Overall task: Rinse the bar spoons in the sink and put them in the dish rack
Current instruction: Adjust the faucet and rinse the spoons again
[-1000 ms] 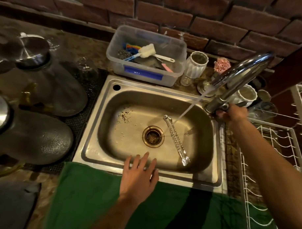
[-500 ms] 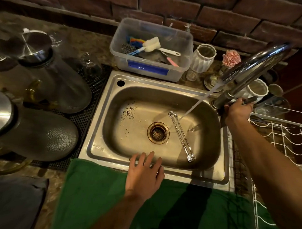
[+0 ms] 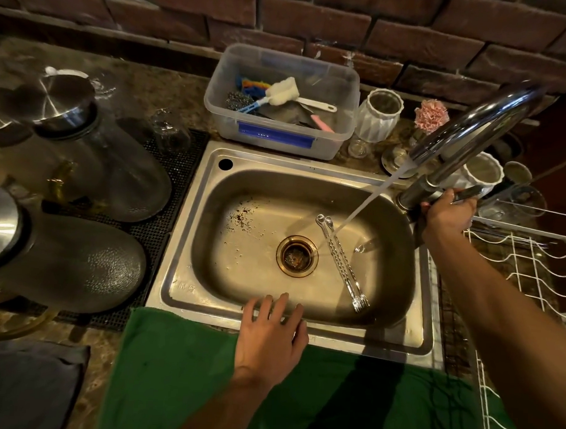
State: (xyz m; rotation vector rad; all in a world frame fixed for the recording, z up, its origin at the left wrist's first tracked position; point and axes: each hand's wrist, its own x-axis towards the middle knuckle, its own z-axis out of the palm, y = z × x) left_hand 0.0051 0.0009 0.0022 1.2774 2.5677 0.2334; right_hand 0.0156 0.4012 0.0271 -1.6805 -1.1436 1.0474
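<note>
Two twisted steel bar spoons (image 3: 341, 260) lie side by side on the floor of the steel sink (image 3: 191, 243), right of the drain (image 3: 297, 254). Water streams from the curved chrome faucet (image 3: 471, 124) and lands on the spoons' upper ends. My right hand (image 3: 447, 212) is closed around the faucet lever at the sink's right rim. My left hand (image 3: 271, 336) rests with fingers spread on the sink's front rim, empty. The white wire dish rack (image 3: 530, 271) stands to the right of the sink.
A clear plastic tub (image 3: 280, 102) of sponges and brushes sits behind the sink. Glass jars with steel lids (image 3: 68, 162) lie on a black mat at the left. A green towel (image 3: 173, 377) covers the front counter. White cups (image 3: 379, 115) and a pink flower (image 3: 431, 112) stand near the faucet.
My left hand has slid slightly along the front rim. My right hand has shifted its hold on the faucet lever, and the water keeps running. The spoons have not moved.
</note>
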